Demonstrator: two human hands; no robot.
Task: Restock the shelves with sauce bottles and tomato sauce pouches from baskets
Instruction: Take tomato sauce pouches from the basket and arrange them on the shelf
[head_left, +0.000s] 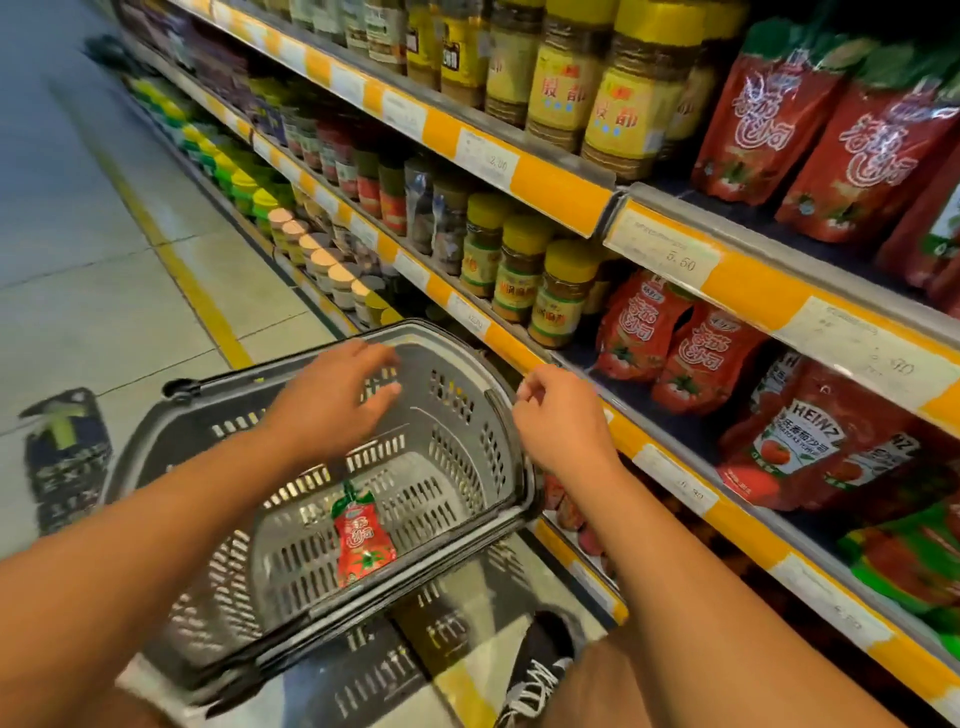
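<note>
A grey plastic basket (457, 415) sits tilted in front of me beside the shelves. One red tomato sauce pouch (361, 540) lies on its bottom. My left hand (337, 395) hovers over the basket with fingers spread and holds nothing. Near the basket's right rim, by the shelf edge, my right hand (558, 415) has loosely curled fingers and nothing in it. Matching red pouches (670, 348) stand on the middle shelf to the right, and bigger ones (810, 135) on the shelf above.
Heinz ketchup pouches (800, 441) fill the shelf at right. Yellow-lidded jars (561, 291) line the shelves further left. A second dark basket (374, 670) lies under the grey one, beside my shoe (535, 670). The tiled aisle with a yellow line (192, 291) runs left.
</note>
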